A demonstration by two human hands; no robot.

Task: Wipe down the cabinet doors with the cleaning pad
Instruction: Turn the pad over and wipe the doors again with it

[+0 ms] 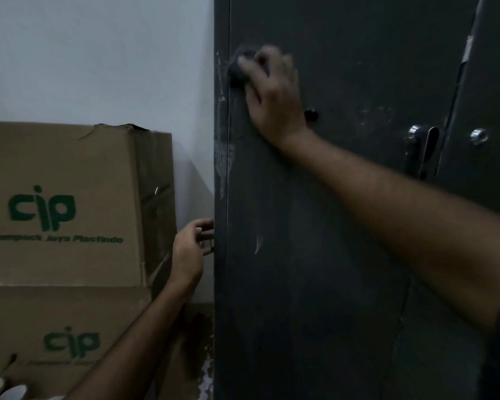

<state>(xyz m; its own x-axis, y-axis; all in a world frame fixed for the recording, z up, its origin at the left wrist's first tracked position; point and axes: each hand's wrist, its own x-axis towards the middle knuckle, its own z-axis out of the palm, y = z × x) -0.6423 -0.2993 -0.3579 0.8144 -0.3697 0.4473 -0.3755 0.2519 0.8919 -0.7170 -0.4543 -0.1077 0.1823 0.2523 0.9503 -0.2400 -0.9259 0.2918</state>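
A tall dark grey cabinet door (315,255) fills the right half of the view. My right hand (274,93) grips a dark cleaning pad (238,72) and presses it against the door's upper left, near the hinge edge; both are motion-blurred. My left hand (189,249) is lower down, its curled fingertips touching the cabinet's left side edge (220,241). A second door (491,111) stands at the far right, with a metal handle (426,151) and round lock (478,136) at the seam.
Two stacked cardboard boxes (64,203) with green "cip" print stand left of the cabinet against a white wall (98,53). Whitish smears (221,145) run down the cabinet's left edge. A small dark knob (311,114) sits on the door by my right wrist.
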